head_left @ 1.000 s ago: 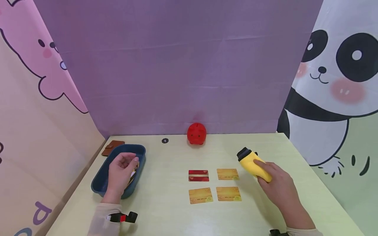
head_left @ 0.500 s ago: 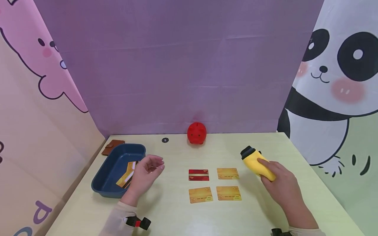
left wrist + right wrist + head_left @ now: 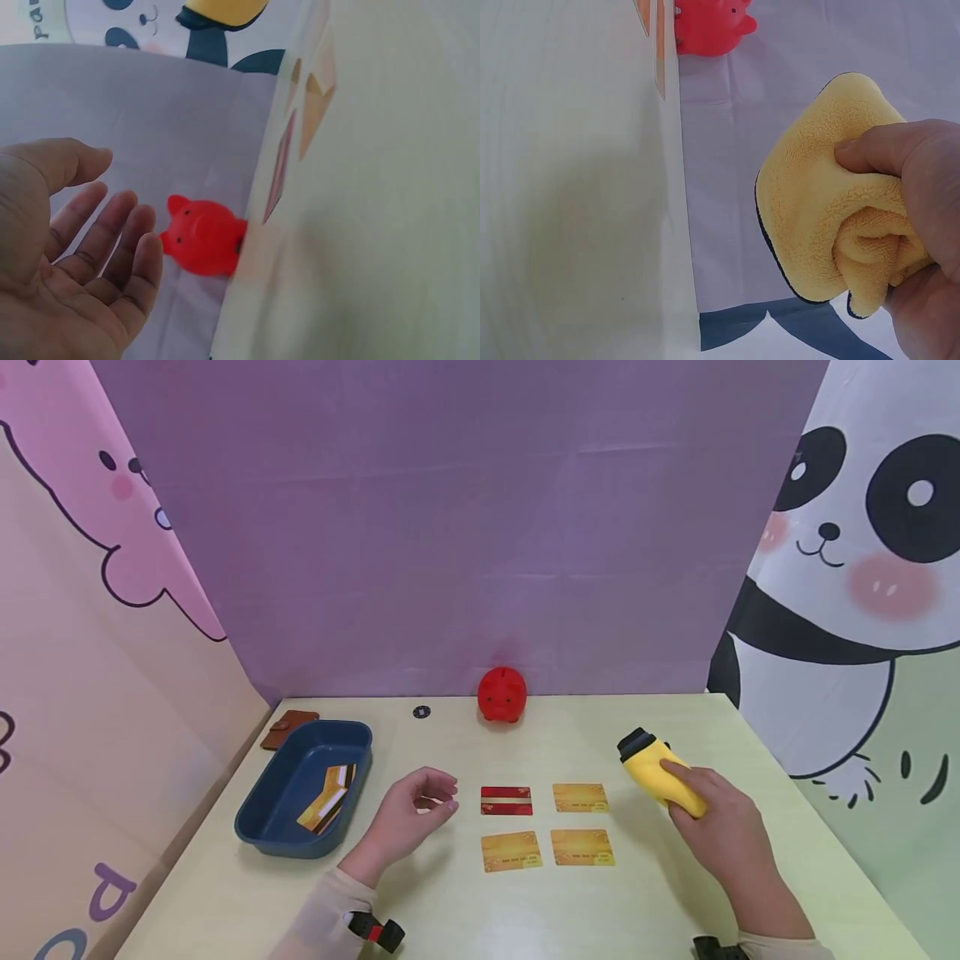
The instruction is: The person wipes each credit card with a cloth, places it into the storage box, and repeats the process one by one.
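Observation:
My right hand [image 3: 720, 827] grips a folded yellow cloth [image 3: 817, 172] with dark edging, held above the table's right side. Its thumb presses on the fuzzy fabric in the right wrist view. My left hand [image 3: 408, 814] hovers left of the cards, fingers loosely bent, with nothing between them; the left wrist view shows its bare palm [image 3: 67, 307]. Nearest to it is a red card [image 3: 506, 801] with a pale stripe. Beside that card lie three gold cards: one at back right [image 3: 581, 797], one at front left [image 3: 512, 852], one at front right [image 3: 582, 847].
At the left stands a blue bin [image 3: 255, 810] with gold cards [image 3: 327, 799] inside, stripe side up. Behind it lies a brown wallet [image 3: 288, 728]. A small black disc [image 3: 422, 712] and a red piggy bank [image 3: 502, 695] sit near the table's back edge.
My left hand has moved right, from over the blue bin to beside the red card, uncovering the cards in the bin. The right hand with the cloth has shifted slightly right.

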Tool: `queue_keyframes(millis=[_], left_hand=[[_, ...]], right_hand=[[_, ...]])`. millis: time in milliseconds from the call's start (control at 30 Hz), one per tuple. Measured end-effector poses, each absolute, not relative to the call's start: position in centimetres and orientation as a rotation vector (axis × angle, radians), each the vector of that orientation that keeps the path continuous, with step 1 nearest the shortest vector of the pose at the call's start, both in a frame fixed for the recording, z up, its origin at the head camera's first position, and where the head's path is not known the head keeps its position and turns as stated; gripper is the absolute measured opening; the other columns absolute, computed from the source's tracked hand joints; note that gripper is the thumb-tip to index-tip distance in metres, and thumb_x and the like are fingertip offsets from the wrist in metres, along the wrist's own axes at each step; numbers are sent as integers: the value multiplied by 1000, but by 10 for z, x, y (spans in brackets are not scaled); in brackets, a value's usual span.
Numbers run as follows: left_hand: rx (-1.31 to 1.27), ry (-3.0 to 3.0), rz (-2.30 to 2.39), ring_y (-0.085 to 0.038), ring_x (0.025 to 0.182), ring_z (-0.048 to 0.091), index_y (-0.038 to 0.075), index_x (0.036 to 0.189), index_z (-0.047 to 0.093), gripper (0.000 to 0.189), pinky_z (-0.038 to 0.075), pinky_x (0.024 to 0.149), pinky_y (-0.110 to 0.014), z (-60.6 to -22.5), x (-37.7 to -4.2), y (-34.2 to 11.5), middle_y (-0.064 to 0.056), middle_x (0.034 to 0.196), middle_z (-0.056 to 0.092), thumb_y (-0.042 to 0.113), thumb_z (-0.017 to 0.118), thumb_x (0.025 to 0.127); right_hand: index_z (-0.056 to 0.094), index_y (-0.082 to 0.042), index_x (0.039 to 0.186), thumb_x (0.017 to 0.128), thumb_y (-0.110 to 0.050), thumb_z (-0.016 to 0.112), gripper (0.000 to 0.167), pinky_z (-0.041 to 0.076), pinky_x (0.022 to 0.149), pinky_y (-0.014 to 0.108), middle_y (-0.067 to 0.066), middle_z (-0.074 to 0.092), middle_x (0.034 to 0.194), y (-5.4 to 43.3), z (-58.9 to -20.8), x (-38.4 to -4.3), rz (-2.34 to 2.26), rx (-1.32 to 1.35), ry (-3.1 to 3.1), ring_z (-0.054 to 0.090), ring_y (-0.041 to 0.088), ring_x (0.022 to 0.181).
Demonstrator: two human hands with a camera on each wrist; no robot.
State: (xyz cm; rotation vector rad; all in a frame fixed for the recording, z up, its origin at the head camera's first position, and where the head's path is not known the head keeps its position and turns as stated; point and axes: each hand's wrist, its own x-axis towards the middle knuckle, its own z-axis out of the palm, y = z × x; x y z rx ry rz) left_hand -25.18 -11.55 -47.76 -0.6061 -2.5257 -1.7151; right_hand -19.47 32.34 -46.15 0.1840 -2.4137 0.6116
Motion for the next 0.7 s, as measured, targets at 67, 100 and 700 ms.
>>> queue_keyframes(millis=[67,100,700], left_hand=[[-624,-2559,-1702,-16,101,69,21,121,68,28,58,92,-35,-480,-251,-111,-3,115,72,13,78,96],[-630,-2576,-1688,-15,102,69,21,122,68,29,58,92,-33,-481,-251,-109,-2,115,72,14,78,96],[-727,-2751,-1660,-19,109,65,10,125,68,36,53,100,-46,-489,-243,-88,-7,121,69,16,82,92]], right_hand=[[71,-13,134,78,3,84,60,55,82,62,14,70,115,323,-461,-195,616,175,-2426,68,42,99],[70,-13,134,78,3,84,60,55,83,62,15,70,116,323,-461,-194,620,169,-2432,68,42,100],[70,-13,136,80,1,82,59,54,83,62,16,70,119,319,-460,-193,635,165,-2484,67,43,102]])
